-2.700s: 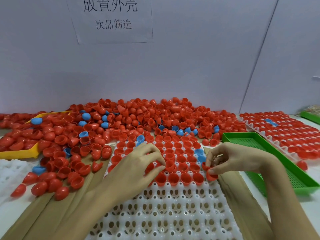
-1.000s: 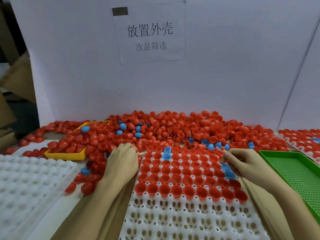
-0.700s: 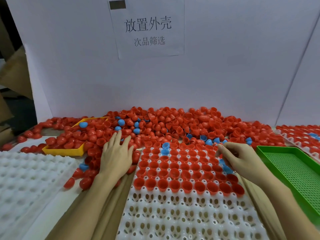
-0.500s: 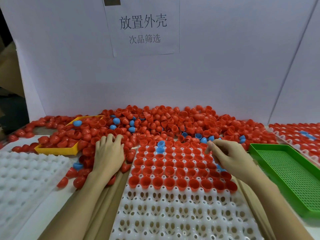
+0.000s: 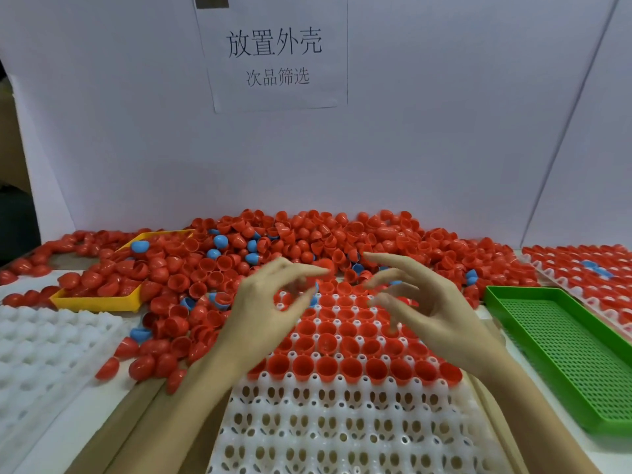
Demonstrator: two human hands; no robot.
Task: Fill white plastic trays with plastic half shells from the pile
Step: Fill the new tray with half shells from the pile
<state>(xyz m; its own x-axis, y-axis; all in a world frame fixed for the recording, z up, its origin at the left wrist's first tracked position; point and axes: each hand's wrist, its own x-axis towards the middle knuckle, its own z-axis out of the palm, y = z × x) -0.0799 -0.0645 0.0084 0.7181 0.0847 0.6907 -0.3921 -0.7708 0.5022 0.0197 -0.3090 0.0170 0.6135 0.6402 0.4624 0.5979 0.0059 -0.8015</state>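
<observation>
Both hands, left hand (image 5: pixel 270 313) and right hand (image 5: pixel 424 313), hover empty with fingers spread over my white plastic tray (image 5: pixel 342 422), ready to seat red plastic half shells (image 5: pixel 342 241) heaped along the desk's far edge.

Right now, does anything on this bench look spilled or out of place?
Yes. Loose red plastic half shells have spilled off the pile onto the table by the empty white plastic tray, and shells overflow the yellow plastic tray. Nothing looks damaged.

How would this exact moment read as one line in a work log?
left hand: open, over white tray | right hand: open, over tray | far rows: red half shells | near rows: bare | pile: behind tray
</observation>
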